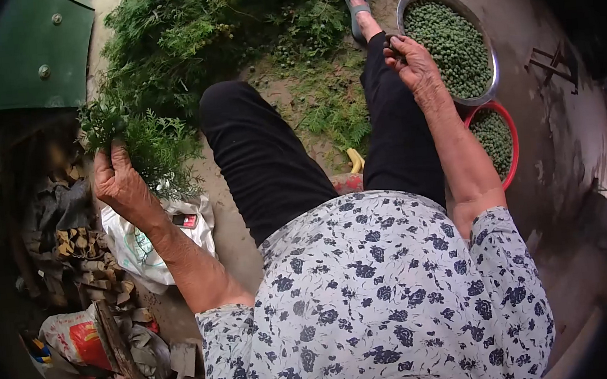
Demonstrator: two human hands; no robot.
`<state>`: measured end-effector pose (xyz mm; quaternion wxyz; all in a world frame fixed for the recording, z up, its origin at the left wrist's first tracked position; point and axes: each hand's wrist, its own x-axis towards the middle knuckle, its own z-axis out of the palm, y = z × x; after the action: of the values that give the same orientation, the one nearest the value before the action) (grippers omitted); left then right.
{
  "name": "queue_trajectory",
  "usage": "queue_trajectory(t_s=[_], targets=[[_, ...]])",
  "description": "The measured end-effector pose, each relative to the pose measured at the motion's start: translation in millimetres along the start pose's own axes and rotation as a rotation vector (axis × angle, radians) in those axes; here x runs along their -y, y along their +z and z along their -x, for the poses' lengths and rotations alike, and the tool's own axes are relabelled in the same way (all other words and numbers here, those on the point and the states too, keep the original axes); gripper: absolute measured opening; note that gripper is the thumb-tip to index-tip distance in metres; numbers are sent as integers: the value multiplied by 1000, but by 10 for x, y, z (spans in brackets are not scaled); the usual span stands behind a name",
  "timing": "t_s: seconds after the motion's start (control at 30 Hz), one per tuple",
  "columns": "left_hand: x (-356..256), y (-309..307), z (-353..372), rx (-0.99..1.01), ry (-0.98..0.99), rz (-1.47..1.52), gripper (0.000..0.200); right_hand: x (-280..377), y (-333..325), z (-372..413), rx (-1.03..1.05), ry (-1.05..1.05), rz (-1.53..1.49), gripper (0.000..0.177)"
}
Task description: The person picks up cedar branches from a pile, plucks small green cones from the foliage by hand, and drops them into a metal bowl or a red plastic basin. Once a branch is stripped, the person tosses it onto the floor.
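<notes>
L hand [120, 178] is out at the far L side of the floor [230, 221], elbow bent, forearm angled up & outward, thumb + fingers pinched on a feathery green leafy sprig [159, 143]. Sprig fans out past the fingertips, above a crumpled white plastic bag [140, 258].

R hand [414, 63] is reached fwd w/ the arm nearly straight, fingers curled in, right by the L rim of a round silver metal bowl [490, 50] full of small green berries [447, 43]. Smth dark shows at the fingertips, can't tell if it's gripped.

Red-rimmed round plastic basin [515, 143] w/ more berries sits just below the bowl, R side of the floor. Big heap of green leafy branches [210, 31] is along the floor's far edge, btwn both hands.
</notes>
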<state>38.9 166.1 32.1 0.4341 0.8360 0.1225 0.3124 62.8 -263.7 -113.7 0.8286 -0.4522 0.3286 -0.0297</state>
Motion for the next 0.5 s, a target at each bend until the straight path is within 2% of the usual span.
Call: queue_trajectory(t_s=[0.07, 0.2, 0.27, 0.33, 0.4, 0.47, 0.5], targets=[[-166, 75, -96, 0, 46, 72, 23, -66, -32, 69, 106, 28, -5, 16], [-324, 2, -361, -18, 175, 96, 22, 3, 70, 233, 99, 85, -191, 17], [-530, -38, -345, -26, 190, 84, 26, 109, 104, 310, 82, 102, -287, 19], [-604, -64, -315, -26, 160, 123, 28, 194, 148, 378, 190, 89, -358, 25], [-517, 80, -337, -12, 173, 129, 26, 274, 213, 311, 131, 96, -356, 29], [-503, 149, -346, -1, 190, 146, 23, 332, 148, 299, 359, 34, -303, 30], [-497, 182, -346, 36, 152, 184, 22, 332, 130, 297, 366, 21, -244, 26]])
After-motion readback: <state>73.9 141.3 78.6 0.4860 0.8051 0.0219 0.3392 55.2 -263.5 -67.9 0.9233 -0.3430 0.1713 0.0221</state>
